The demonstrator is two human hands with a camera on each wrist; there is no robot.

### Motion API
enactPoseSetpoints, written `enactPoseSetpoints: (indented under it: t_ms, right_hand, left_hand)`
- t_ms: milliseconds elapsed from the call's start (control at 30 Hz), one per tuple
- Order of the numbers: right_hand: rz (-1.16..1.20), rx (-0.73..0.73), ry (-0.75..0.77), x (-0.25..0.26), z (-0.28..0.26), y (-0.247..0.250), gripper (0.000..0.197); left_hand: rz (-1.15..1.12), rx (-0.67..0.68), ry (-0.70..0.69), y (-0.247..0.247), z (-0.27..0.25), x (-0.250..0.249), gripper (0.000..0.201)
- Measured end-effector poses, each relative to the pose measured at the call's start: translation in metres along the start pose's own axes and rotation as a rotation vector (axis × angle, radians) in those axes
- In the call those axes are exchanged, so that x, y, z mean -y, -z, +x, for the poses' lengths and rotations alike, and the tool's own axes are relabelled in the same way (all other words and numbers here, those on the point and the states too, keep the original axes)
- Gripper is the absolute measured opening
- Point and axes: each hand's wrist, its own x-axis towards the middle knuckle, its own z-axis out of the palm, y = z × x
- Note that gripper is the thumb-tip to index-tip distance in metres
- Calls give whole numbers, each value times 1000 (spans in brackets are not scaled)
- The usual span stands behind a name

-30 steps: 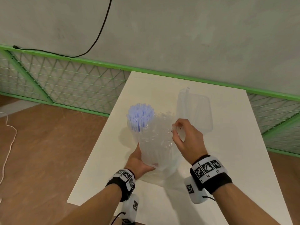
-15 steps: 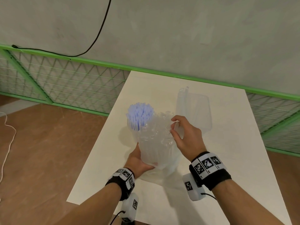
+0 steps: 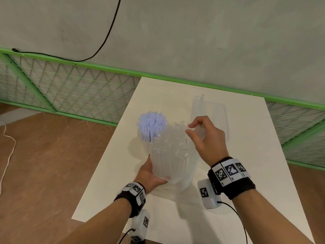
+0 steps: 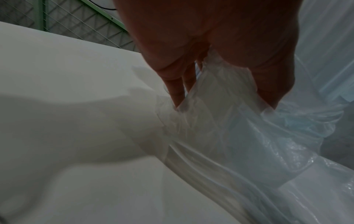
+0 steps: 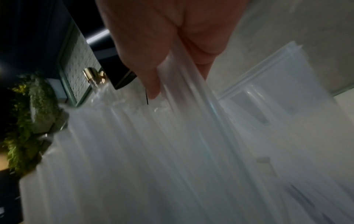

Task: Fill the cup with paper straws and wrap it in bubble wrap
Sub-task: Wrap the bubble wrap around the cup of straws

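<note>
A bundle of pale lilac paper straws stands in a clear cup, tilted left, on the white table. Clear bubble wrap covers the cup's near side and bottom. My left hand grips the wrapped bottom of the cup; in the left wrist view its fingers curl into the bubble wrap. My right hand pinches the wrap's top edge to the right of the straws, and the bubble wrap hangs from my right hand's fingers.
A clear plastic container lies on the table just behind my right hand. Behind the table runs a green mesh fence along a grey wall. The table's left edge drops to a brown floor.
My right hand has lifted the wrap's top edge a little up and to the right. The left hand still holds the cup's bottom, and the cup has barely moved.
</note>
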Motion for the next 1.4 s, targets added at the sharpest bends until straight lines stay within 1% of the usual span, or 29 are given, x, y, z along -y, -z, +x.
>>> enactPoseSetpoints:
  t_ms: [100, 233, 333, 433, 500, 600, 667, 733, 800, 833, 867, 900, 967, 1000, 1033, 1067, 1133, 1200, 1233, 1300, 1367, 1400]
  right_hand:
    - [0, -12, 33, 4, 4, 5, 14]
    - [6, -162, 64, 13, 16, 19, 17]
    - [19, -266, 57, 25, 29, 37, 18]
    - [121, -348, 62, 34, 45, 65, 17]
    - [177, -389, 88, 40, 55, 89, 17]
    - [261, -475, 160, 52, 74, 126, 19]
    - [295, -489, 203, 52, 93, 141, 19]
    - [283, -418, 178, 38, 117, 143, 18]
    - [261, -305, 118, 9, 138, 130, 17]
    - [208, -235, 74, -8, 144, 119, 15]
    - [98, -146, 33, -24, 147, 108, 13]
    - [-57, -30, -2, -42, 146, 96, 17]
    - [-318, 314, -80, -73, 136, 74, 42]
    - [-396, 452, -104, -83, 132, 67, 56]
    - [-452, 528, -109, -90, 129, 62, 69]
    - [-500, 555, -95, -95, 129, 59, 80]
    - [-516, 524, -33, -97, 133, 53, 98]
    - [-483, 491, 24, -93, 137, 47, 104]
    - [-488, 490, 46, -93, 138, 43, 102]
    - [-550, 485, 64, -92, 140, 34, 90]
    - [-580, 466, 68, -97, 143, 26, 72]
    - [-549, 443, 86, -100, 143, 23, 62]
  left_hand:
    - [1, 7, -3, 0, 0, 1, 91]
    - [7, 10, 1, 1, 0, 2, 93]
    - [18, 8, 7, 0, 0, 2, 90]
    - [13, 11, 15, 1, 1, 2, 87]
    - [9, 10, 15, 1, 0, 2, 89]
    - [6, 13, 20, 1, 1, 4, 94]
    - [-1, 4, 28, 1, 2, 5, 96]
    - [10, -2, 25, 0, 2, 5, 94]
    - [20, -10, 29, -1, 2, 6, 87]
    - [16, -15, 33, -2, 3, 6, 83]
    - [9, -19, 35, -3, 3, 7, 80]
    - [1, -21, 35, -3, 3, 7, 79]
    - [-13, -23, 35, -4, 3, 9, 78]
    - [-18, -25, 37, -4, 3, 10, 77]
    - [-27, -26, 40, -4, 3, 11, 76]
    - [-33, -24, 41, -4, 4, 12, 76]
    - [-38, -24, 48, -5, 5, 15, 78]
    - [-60, -27, 60, -5, 5, 18, 78]
    - [-74, -29, 63, -5, 6, 20, 78]
    - [-91, -26, 61, -5, 6, 21, 79]
    - [-96, -26, 56, -6, 4, 22, 82]
    - [-102, -27, 51, -6, 4, 22, 83]
